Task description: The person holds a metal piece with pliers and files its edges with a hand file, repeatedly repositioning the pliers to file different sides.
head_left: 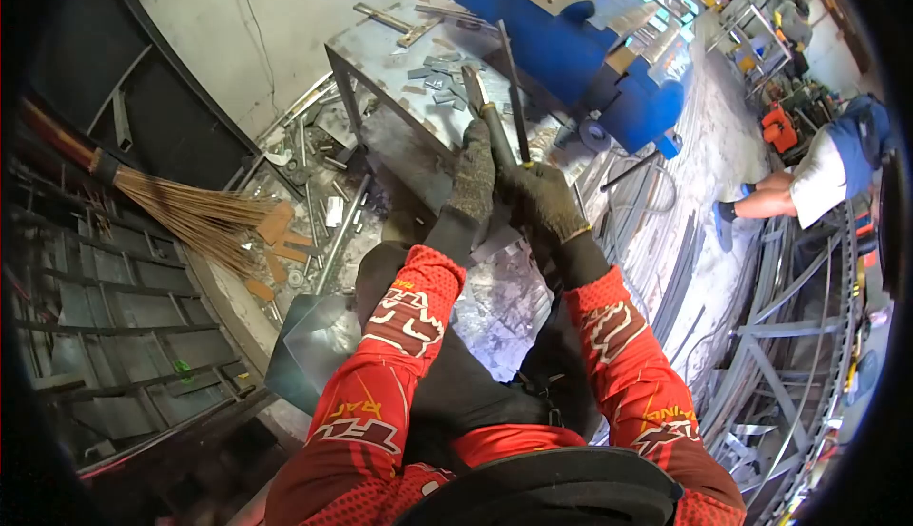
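My left hand (475,174), in a grey knit glove, is closed around a grey metal tool (498,136) with a narrow, jaw-like tip pointing away from me. Its exact kind I cannot make out. Beside it, my right hand (544,201), also gloved, is closed at the lower end of a long dark flat bar (514,88) that looks like a file and stands steeply up. Both hands are close together over the near edge of a metal worktable (404,84). Small flat metal pieces (442,79) lie scattered on it past the tool's tip.
A blue machine (571,36) occupies the table's far right. At left are a stick broom (185,207) and floor scrap (328,207). Long metal bars (656,241) lie on the right floor, near a metal frame (794,326). Another person (823,169) is at far right.
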